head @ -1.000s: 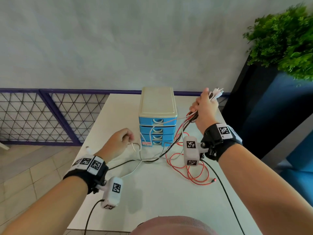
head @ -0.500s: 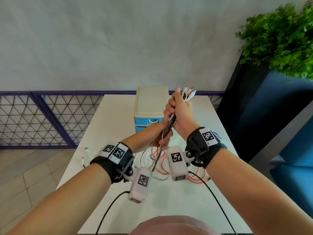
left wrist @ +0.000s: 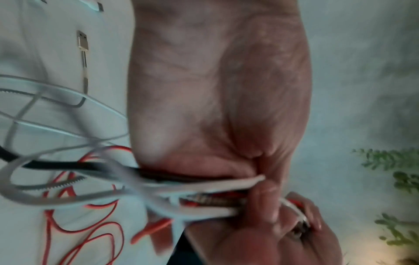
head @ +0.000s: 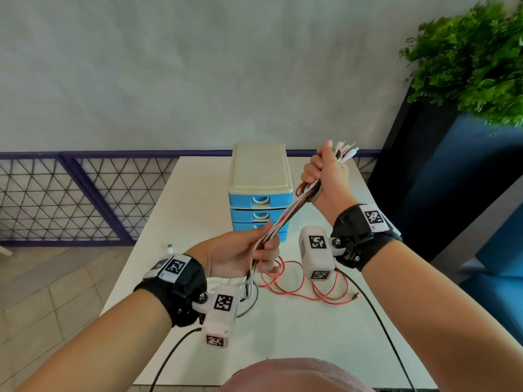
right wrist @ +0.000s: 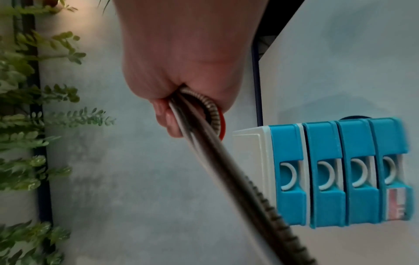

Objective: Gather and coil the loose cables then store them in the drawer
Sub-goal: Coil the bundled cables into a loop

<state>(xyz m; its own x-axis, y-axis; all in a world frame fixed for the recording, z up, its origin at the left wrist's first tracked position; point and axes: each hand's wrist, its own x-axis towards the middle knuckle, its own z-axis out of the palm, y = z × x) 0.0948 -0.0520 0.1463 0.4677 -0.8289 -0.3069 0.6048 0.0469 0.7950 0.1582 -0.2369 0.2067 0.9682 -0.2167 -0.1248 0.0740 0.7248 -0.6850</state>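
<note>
Your right grip point(head: 325, 176) clenched the mixed red, white and braided cable bundle point(head: 285, 219) at upper right; your left grip point(head: 240, 253) pinched it mid-frame.

I saw the cables point(head: 285, 219) bunched taut above the table, white, red and braided strands, their slack looped on the white top before the blue drawer unit point(head: 259, 190), all four drawers closed.
</note>
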